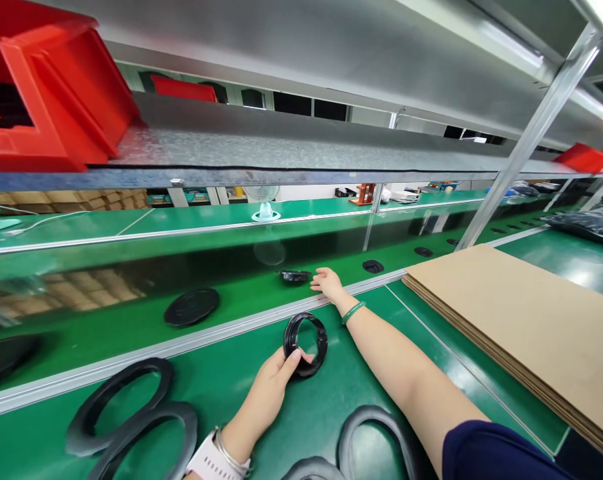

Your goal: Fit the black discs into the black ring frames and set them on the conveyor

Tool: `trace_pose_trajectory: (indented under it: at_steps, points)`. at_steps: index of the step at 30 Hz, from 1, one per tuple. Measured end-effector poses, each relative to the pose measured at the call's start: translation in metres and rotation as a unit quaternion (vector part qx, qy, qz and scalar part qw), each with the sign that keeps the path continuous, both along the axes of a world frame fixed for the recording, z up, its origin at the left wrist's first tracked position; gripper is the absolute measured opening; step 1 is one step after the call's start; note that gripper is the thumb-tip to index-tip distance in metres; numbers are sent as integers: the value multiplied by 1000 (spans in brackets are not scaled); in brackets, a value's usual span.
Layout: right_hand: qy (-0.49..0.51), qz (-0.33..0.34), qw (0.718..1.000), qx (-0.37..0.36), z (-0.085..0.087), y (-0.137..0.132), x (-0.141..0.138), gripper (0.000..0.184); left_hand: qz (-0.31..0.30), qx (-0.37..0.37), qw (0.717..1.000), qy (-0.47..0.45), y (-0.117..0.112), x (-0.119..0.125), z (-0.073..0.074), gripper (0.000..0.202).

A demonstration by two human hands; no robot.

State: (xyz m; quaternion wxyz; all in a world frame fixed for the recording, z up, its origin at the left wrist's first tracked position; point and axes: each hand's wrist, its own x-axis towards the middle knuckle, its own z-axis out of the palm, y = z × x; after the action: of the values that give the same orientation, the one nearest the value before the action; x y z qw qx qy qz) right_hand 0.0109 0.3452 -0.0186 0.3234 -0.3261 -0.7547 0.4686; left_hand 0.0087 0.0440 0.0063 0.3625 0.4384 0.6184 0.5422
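Observation:
My left hand [274,380] is closed on a black plastic ring [319,360], held tilted above the green table. My thumb lies on the ring's near side. Over the metal rail, my right hand [327,283] reaches across the green conveyor belt with its fingers apart and nothing seen in them. Just left of its fingertips sits a small glossy black part [295,276] on the belt; a narrow gap seems to part them. Flat black discs [191,307] lie farther along the belt.
Black padded rings [159,417] lie on the table at the lower left, with more at the bottom middle. Stacked cardboard sheets [521,287] rest at the right. A metal post [531,133] and a shelf [301,143] with a red bin [76,93] stand over the belt.

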Motion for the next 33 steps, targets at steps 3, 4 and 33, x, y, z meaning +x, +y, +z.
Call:
trace_pose_trajectory:
  at_steps: [3, 4, 33]
  points:
    - [-36, -117, 990, 75, 10, 29, 29, 33, 9, -2, 999, -45, 0, -1, -1, 55]
    - [-51, -153, 982, 97, 14, 38, 40, 35, 14, -2, 997, -72, 0, -1, -1, 56]
    - [-28, -183, 960, 211, 14, 98, 126, 11, 7, -25, 987, -161, -3, 0, 9, 67]
